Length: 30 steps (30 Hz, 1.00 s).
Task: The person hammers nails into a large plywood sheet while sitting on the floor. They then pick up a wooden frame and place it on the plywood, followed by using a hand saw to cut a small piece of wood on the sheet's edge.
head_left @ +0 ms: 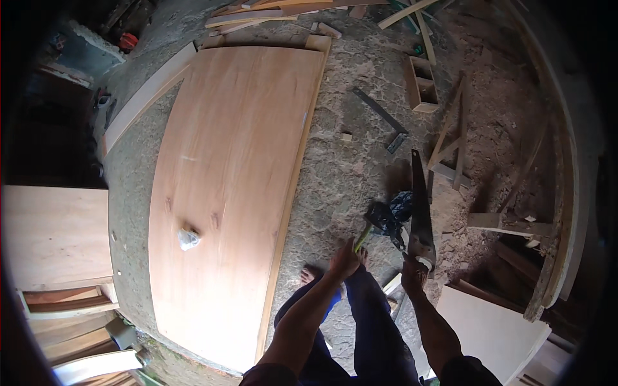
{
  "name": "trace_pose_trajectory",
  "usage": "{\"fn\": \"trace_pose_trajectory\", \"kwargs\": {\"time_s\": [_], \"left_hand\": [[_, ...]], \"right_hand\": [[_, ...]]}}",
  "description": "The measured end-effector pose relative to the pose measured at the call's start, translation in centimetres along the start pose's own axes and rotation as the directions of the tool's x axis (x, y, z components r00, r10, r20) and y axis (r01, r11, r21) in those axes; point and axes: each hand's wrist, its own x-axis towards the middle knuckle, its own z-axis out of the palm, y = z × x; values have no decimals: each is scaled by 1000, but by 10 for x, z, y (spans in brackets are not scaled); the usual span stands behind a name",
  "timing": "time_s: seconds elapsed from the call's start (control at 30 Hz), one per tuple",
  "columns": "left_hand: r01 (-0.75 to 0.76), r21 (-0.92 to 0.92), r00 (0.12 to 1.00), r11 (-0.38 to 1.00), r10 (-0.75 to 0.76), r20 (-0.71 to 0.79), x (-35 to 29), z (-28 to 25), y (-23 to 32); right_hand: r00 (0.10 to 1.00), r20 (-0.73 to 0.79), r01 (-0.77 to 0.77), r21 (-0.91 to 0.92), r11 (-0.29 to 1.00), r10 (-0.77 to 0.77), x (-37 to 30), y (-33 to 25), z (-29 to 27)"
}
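My left hand is closed around the yellow-green handle of what looks like a hammer. Its dark head blends into a crumpled black plastic bag just beyond. In my right hand is a handsaw, its long dark blade pointing away from me and its pale handle at my fingers. A slim dark piece shows beside the saw handle; I cannot make out what it is or whether I hold it. To the left lies a large plywood panel on a wooden frame, with a small whitish plastic bag on it.
Beyond the saw lie a try square, an open wooden box and a triangular wooden frame. Wood strips are piled at the far end. Boards stand at left; a pale panel is at lower right. Sawdust covers the right floor.
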Motion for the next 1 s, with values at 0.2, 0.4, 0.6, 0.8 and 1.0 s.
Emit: {"fn": "trace_pose_trajectory", "kwargs": {"time_s": [0.2,0.4,0.6,0.8,1.0], "left_hand": [[-221,38,955,974,209,212,130,57,-56],[-462,119,885,879,450,117,211,130,-152],[47,-28,895,999,-55,-442,245,-78,-224],[16,-343,-215,939,-332,-918,66,-340,-365],[247,-486,248,839,-539,-805,-23,-346,-537]], "right_hand": [[989,0,-148,-116,982,149,12,96,98],[998,-32,-64,-120,991,60,66,115,174],[990,-18,137,-200,970,-143,107,120,222],[947,-36,299,-258,919,-318,128,141,236],[761,-137,585,-279,762,-634,134,178,282]]}}
